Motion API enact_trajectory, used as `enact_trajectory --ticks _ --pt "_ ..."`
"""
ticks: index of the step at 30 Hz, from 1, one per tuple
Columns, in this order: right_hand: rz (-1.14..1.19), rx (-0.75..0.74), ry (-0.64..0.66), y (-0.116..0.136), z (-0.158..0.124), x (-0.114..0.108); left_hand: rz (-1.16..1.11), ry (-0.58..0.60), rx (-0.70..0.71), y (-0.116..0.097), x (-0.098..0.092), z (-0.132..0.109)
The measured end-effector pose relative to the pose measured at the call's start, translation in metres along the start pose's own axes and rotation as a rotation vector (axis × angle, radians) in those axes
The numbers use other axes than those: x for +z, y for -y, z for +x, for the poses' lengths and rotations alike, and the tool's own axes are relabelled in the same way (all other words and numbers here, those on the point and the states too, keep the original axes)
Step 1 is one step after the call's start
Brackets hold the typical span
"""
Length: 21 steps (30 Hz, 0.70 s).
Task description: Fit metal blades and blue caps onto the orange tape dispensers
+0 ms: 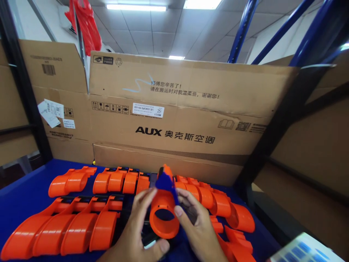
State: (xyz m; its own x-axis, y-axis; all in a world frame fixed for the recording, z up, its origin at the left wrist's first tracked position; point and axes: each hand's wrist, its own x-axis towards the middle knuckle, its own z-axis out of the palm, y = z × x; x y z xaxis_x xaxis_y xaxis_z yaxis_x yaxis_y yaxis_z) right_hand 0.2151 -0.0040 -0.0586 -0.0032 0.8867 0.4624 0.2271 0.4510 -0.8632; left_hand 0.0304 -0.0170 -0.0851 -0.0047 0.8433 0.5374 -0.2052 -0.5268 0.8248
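Observation:
An orange plastic part with a ring-shaped end [164, 233] is raised in front of me, its round opening facing me. My left hand [141, 225] grips its left side, fingers along the body and thumb below the ring. On the other side my right hand [195, 222] is closed on it, with the thumb beside the ring's rim. A blue piece [165, 182] covers the top of the part and runs down its right side; how it is attached cannot be made out. Under the hands, dark objects are mostly hidden.
Similar orange parts lie in rows on the blue shelf surface [16, 185]: front left [79, 233], back left [102, 182] and right [220, 203]. A cardboard wall [174, 123] stands behind. At lower right is a white-and-blue sheet [305, 251]; a dark post [269, 138] rises nearby.

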Motion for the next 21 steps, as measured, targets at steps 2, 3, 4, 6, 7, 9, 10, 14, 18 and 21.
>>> enact_trajectory --ticks 2,3,4,6,7,9,10,14,18,21 --pt "0.113 0.084 0.023 0.001 0.002 0.001 0.194 0.102 0.115 0.005 -0.002 -0.001" --pt "0.135 0.108 0.03 0.001 0.003 0.0 0.252 0.127 0.16 0.009 -0.003 -0.001" --pt "0.137 0.122 0.035 0.0 0.003 0.0 0.284 0.107 0.206 0.012 -0.004 0.0" --pt "0.112 0.131 0.049 -0.001 0.003 -0.003 0.296 0.017 0.301 0.018 -0.006 0.0" --pt "0.096 0.13 0.058 -0.002 0.002 -0.005 0.298 -0.013 0.344 0.019 -0.007 0.0" --pt "0.08 0.131 0.084 -0.005 0.001 -0.007 0.324 -0.009 0.428 0.015 -0.011 0.0" --pt "0.084 0.135 0.099 -0.006 0.001 -0.008 0.355 0.016 0.472 0.01 -0.015 0.0" --pt "0.194 0.129 0.234 -0.002 0.006 -0.007 0.628 0.126 0.587 -0.019 -0.054 0.013" --pt "0.277 0.097 0.232 0.008 0.013 -0.006 1.041 0.14 0.576 -0.051 -0.129 0.049" --pt "0.31 0.097 0.186 0.013 0.015 -0.008 1.275 0.145 0.38 -0.066 -0.187 0.081"
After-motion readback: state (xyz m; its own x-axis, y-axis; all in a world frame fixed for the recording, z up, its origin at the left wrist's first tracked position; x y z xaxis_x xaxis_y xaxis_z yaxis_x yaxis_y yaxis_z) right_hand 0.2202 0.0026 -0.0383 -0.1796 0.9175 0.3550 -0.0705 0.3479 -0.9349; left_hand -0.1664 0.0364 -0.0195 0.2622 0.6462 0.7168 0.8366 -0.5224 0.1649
